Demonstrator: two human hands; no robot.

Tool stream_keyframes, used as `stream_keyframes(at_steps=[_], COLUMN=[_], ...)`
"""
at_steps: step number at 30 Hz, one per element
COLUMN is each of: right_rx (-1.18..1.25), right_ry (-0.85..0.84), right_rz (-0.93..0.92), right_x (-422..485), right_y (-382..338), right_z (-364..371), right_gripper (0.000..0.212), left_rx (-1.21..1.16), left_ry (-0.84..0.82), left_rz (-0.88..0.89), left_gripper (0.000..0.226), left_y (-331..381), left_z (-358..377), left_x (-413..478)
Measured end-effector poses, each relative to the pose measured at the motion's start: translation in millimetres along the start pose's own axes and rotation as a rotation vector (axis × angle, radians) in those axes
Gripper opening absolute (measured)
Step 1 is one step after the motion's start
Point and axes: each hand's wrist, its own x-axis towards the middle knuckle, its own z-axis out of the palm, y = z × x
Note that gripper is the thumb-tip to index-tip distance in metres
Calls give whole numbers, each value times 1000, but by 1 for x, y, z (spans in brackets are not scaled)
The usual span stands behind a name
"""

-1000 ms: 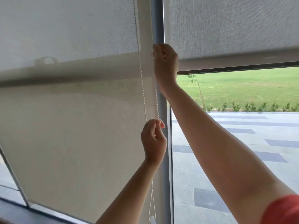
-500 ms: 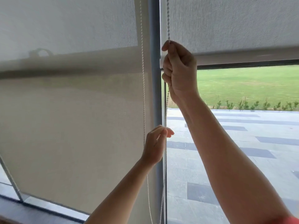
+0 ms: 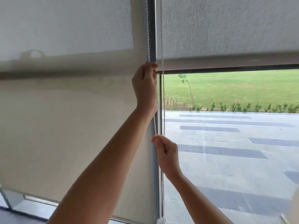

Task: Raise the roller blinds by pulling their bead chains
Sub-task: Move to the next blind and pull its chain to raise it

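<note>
A white bead chain (image 3: 148,29) hangs in two strands along the grey window post (image 3: 152,21). My left hand (image 3: 144,84) is raised high and closed around the left strand, level with the right blind's bottom rail (image 3: 226,62). Lower down, my right hand (image 3: 166,151) pinches the same strand, and the second strand (image 3: 163,97) runs just beside it. The right roller blind (image 3: 226,29) covers only the top of its pane. The left roller blind (image 3: 64,126) hangs almost down to the sill.
A clear plastic chain weight (image 3: 161,221) dangles at the bottom of the loop. Through the right pane I see grey paving (image 3: 226,159) and a lawn (image 3: 226,88). The window sill (image 3: 24,214) runs along the lower left.
My hands have swapped heights: the right hand dropped from the top grip to a low one, and the left hand rose from below to grip the chain high up.
</note>
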Motion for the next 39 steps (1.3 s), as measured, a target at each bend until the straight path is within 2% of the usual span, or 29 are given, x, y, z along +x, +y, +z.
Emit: stream_keyframes(at_steps=[3, 6, 9, 12, 17, 21, 26, 30, 32, 35, 39], right_rx=[-130, -235, -96, 167, 576, 621, 430, 367, 367, 277, 107], right_ry=[-79, -297, -383, -294, -406, -199, -38, -20, -9, 12, 69], right_rz=[56, 206, 315, 252, 57, -77, -137, -91, -60, -81, -124], right_x=[2, 31, 79, 134, 210, 229, 199, 172, 161, 145, 118], right_y=[20, 21, -8, -65, -177, -221, -186, -143, -122, -93, -59], right_z=[-6, -19, -30, -22, 5, 18, 18, 18, 16, 11, 7], right_gripper=[28, 25, 28, 31, 34, 28, 26, 28, 29, 34, 34], left_rx=[115, 225, 290, 333, 358, 366, 406, 454, 512, 518, 398], left_ry=[93, 113, 112, 88, 26, 1, -109, -391, -497, -434, -280], left_rz=[72, 143, 185, 158, 29, -59, -198, -409, -473, -440, -243], left_gripper=[37, 36, 36, 34, 37, 40, 39, 29, 40, 53, 44], left_y=[-19, -35, -47, -63, -94, -116, -143, -156, -153, -132, -85], left_z=[-11, -26, -35, -37, -36, -43, -72, -104, -109, -99, -64], left_x=[-17, -31, -44, -65, -111, -143, -172, -177, -162, -119, -43])
